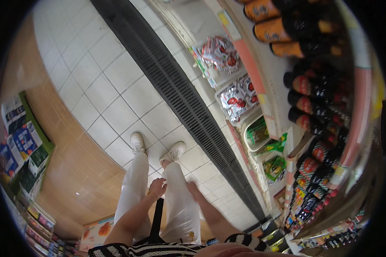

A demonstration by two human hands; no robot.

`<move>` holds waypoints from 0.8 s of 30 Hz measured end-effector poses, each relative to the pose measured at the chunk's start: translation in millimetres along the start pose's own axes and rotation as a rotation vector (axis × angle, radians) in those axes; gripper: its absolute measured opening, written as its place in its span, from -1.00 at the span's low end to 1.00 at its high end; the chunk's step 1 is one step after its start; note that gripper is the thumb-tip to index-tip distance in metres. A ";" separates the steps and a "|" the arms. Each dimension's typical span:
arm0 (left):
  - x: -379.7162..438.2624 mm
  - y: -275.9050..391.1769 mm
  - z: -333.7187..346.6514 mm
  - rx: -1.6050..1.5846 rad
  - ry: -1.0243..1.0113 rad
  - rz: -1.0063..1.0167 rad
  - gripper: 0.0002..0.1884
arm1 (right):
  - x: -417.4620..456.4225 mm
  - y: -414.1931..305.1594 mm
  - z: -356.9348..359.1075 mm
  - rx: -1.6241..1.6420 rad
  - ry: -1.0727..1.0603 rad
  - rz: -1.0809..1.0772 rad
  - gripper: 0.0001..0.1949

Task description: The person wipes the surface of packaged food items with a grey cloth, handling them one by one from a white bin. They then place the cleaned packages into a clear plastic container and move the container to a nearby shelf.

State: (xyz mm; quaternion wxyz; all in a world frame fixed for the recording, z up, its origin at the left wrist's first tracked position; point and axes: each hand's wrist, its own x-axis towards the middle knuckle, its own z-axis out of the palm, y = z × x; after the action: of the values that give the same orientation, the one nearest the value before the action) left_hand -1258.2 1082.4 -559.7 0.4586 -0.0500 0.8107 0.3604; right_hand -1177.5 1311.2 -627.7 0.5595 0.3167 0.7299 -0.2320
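Observation:
My left hand (157, 187) hangs in front of my white trousers (133, 189), fingers loosely curled and holding nothing visible. A thin bracelet (152, 193) circles its wrist. Just below that wrist is the end of a black strap (157, 218), which runs down toward my waist. Beside my other trouser leg is my right hand (192, 185), blurred and seen nearly edge-on, so its fingers cannot be made out. My white shoes (172, 152) stand on pale floor tiles (160, 119).
A black floor grate (180, 86) runs diagonally past my feet. To the right, shop shelves hold dark bottles (304, 102), silvery packets (234, 102) in trays and green packets (274, 168). At left, boxed goods (25, 141) sit on a green-edged stand over wood-look flooring (74, 154).

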 end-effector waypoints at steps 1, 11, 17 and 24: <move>-3.8 -13.0 -0.9 0.036 -0.017 0.008 -0.71 | -24.2 -15.6 -21.2 0.312 -0.231 -0.073 -0.57; -34.7 -46.4 -153.3 -0.192 0.368 -0.184 -0.76 | -170.5 -40.3 -55.1 -0.255 0.325 -0.292 -0.75; -57.4 -23.3 -277.7 -0.073 0.571 -0.252 -0.76 | -233.4 -144.5 -38.8 -0.340 0.209 -0.767 -0.70; -117.9 3.6 -299.9 -0.069 0.834 -0.036 -0.81 | -254.1 -259.7 -62.6 -0.011 -0.397 -0.958 -0.79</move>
State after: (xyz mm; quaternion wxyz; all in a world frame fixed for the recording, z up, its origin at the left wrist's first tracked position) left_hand -1404.1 866.6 -370.0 0.0954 -0.2211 0.9134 0.3283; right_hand -1362.8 1123.5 -370.2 0.5199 -0.1063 0.6741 -0.5138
